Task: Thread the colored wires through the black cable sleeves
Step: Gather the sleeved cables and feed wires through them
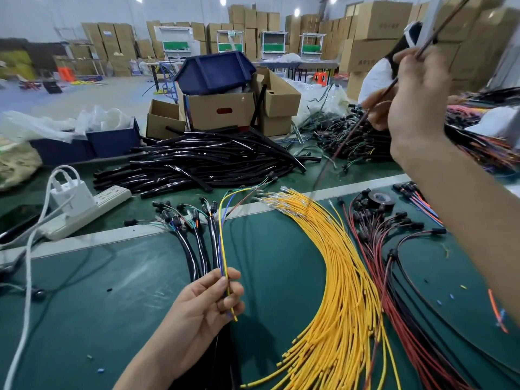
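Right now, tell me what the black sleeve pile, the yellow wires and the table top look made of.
Black sleeve pile: glossy flexible plastic or rubber tubing, by its bright highlights and bends. Yellow wires: matte plastic insulation with bare shiny metal terminals at the far ends. Table top: green mat, probably rubber or vinyl, with a dull sheen.

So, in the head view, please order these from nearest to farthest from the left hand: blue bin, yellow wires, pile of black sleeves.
1. yellow wires, just right of the left hand.
2. pile of black sleeves, behind it, mid-table.
3. blue bin, atop the cardboard box at the back.
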Motion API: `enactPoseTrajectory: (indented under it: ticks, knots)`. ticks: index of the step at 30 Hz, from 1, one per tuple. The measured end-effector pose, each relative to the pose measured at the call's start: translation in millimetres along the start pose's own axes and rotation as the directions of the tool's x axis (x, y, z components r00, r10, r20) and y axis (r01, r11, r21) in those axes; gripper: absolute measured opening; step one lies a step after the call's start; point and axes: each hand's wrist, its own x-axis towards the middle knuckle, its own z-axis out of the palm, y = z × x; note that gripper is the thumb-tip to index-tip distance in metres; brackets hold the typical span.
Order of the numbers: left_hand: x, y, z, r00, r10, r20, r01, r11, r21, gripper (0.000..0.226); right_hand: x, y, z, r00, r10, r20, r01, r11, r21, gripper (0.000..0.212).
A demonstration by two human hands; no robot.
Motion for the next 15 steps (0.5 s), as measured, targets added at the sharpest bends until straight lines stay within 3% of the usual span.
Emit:
enactPoseTrajectory:
  ticks: [4,7,11,15]
  knots:
    - [3,1,1,1.000,-0.002,-0.007,0.003,1.000,0.010,0.021,-13,-3,10,0.978,0.202,0.048,-0.207,0.964,0.165,0.022]
    - [5,4,1,1.000,-0.006,-0.028,0.008,0.998,0.058,0.021,-21,1,13,0.880,0.440,0.178,-0.472,0.847,0.242,0.026]
    - [3,4,2,0.999,-0.027,-0.035,0.029,0.998,0.049,0.018,-39,11,16,0.720,0.605,0.338,-0.685,0.696,0.214,0.031]
    - [0,4,3,0.998,-0.059,0.017,0.058,0.996,0.067,0.012,-58,26,33,0.645,0.682,0.346,-0.745,0.662,0.084,0.018]
